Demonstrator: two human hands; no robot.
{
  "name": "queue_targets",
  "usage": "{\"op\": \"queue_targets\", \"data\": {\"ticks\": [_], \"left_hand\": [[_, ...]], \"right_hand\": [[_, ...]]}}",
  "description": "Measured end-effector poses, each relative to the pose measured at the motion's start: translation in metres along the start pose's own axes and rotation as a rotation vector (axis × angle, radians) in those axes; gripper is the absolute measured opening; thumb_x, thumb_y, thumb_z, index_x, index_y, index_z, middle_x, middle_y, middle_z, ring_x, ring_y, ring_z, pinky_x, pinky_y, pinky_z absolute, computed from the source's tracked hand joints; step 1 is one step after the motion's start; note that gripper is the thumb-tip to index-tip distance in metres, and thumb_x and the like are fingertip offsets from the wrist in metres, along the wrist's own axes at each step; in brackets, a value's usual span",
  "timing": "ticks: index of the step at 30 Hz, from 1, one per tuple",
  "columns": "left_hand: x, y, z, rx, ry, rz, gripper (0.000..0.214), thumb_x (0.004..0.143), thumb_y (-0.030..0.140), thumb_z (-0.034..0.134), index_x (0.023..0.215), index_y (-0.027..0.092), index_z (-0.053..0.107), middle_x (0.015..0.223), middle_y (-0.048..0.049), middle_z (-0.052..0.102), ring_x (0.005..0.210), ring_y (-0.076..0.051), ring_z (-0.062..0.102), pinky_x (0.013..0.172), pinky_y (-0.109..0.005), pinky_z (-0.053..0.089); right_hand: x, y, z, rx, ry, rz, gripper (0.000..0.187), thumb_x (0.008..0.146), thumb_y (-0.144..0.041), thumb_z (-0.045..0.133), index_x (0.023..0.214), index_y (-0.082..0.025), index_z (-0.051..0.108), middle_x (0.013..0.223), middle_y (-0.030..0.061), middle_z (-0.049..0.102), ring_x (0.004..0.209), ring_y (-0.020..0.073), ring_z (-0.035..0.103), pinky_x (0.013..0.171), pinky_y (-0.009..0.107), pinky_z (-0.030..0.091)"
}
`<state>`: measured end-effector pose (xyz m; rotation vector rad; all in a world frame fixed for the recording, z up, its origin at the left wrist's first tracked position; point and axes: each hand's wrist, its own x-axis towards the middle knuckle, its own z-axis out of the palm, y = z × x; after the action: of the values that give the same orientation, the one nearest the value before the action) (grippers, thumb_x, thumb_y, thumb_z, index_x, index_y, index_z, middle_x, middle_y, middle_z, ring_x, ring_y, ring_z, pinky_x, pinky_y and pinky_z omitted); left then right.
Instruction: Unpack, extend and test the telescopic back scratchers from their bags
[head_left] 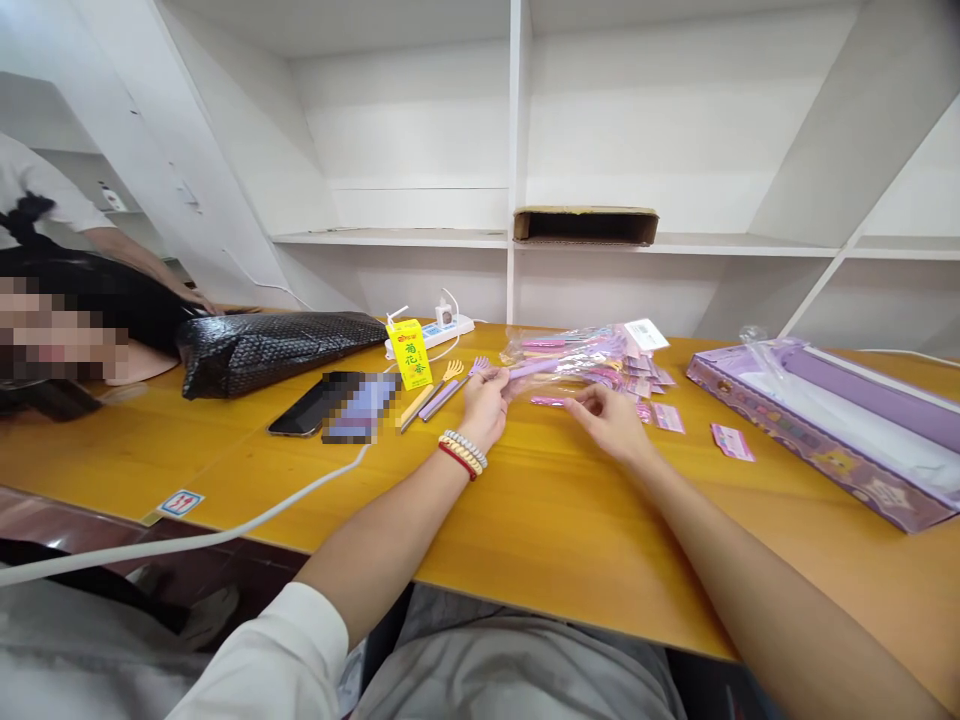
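Note:
My left hand [486, 400], with bead bracelets on the wrist, is closed on the end of a clear plastic sleeve holding a purple stick [534, 368]. My right hand [609, 416] rests on the yellow table [525, 520] just right of it, fingers curled beside a small pink piece [547, 401]; whether it holds anything I cannot make out. A pile of bagged purple and pink items [592, 355] lies just beyond both hands. A yellow hand-shaped stick [435, 390] and a purple one [456, 386] lie to the left.
A yellow drink carton [409, 352], two phones [337, 405], a white power strip [442, 330] with cable and a black bag [270, 348] lie at the left. An open purple box [832, 420] sits at the right. Pink cards [732, 441] are scattered. Another person sits far left. White shelves stand behind.

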<state>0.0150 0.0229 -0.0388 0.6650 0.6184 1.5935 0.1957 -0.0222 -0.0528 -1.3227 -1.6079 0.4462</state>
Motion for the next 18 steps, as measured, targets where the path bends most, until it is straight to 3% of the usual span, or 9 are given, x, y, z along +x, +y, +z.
{"op": "queue_targets", "data": {"ticks": [3, 6, 11, 16, 18], "left_hand": [[-0.008, -0.005, 0.001, 0.073, -0.134, -0.101, 0.017, 0.069, 0.008, 0.064, 0.071, 0.013, 0.048, 0.072, -0.0003, 0.058, 0.073, -0.012, 0.063, 0.076, -0.032, 0.052], [-0.017, -0.008, 0.002, 0.169, -0.292, -0.262, 0.023, 0.066, 0.011, 0.069, 0.074, 0.014, 0.047, 0.074, -0.0009, 0.059, 0.069, -0.013, 0.063, 0.069, -0.030, 0.053], [-0.023, -0.005, 0.004, 0.297, -0.373, -0.365, 0.034, 0.062, 0.017, 0.072, 0.085, 0.017, 0.047, 0.077, -0.0016, 0.060, 0.063, -0.013, 0.062, 0.054, -0.023, 0.048], [-0.012, 0.006, 0.000, 0.174, -0.260, -0.311, 0.022, 0.072, 0.033, 0.059, 0.085, 0.018, 0.049, 0.070, 0.0006, 0.057, 0.051, -0.010, 0.056, 0.045, -0.022, 0.043], [-0.009, 0.007, -0.003, 0.160, -0.250, -0.339, 0.017, 0.075, 0.031, 0.054, 0.084, 0.017, 0.049, 0.065, 0.0004, 0.056, 0.051, -0.012, 0.057, 0.049, -0.024, 0.046]], "right_hand": [[0.002, 0.000, 0.009, 0.547, -0.077, 0.367, 0.039, 0.073, -0.057, 0.055, 0.082, -0.019, 0.054, 0.072, 0.0026, 0.061, 0.047, 0.0107, 0.049, 0.037, 0.021, 0.028], [0.007, 0.002, 0.008, 0.947, 0.018, 0.511, 0.035, 0.069, -0.050, 0.063, 0.081, -0.019, 0.052, 0.067, -0.0012, 0.058, 0.044, 0.0098, 0.050, 0.032, 0.019, 0.024], [0.013, 0.011, -0.001, 1.075, 0.179, 0.524, 0.025, 0.063, -0.026, 0.072, 0.078, -0.018, 0.053, 0.061, -0.0042, 0.058, 0.041, 0.0087, 0.049, 0.030, 0.019, 0.030], [0.019, 0.020, -0.006, 1.127, 0.352, 0.503, 0.019, 0.067, -0.017, 0.067, 0.081, -0.018, 0.054, 0.071, -0.0026, 0.062, 0.052, 0.0098, 0.055, 0.034, 0.018, 0.042], [0.020, 0.022, -0.009, 1.139, 0.399, 0.497, 0.016, 0.069, -0.014, 0.064, 0.081, -0.017, 0.055, 0.075, -0.0023, 0.063, 0.055, 0.0091, 0.056, 0.039, 0.019, 0.048]]}}
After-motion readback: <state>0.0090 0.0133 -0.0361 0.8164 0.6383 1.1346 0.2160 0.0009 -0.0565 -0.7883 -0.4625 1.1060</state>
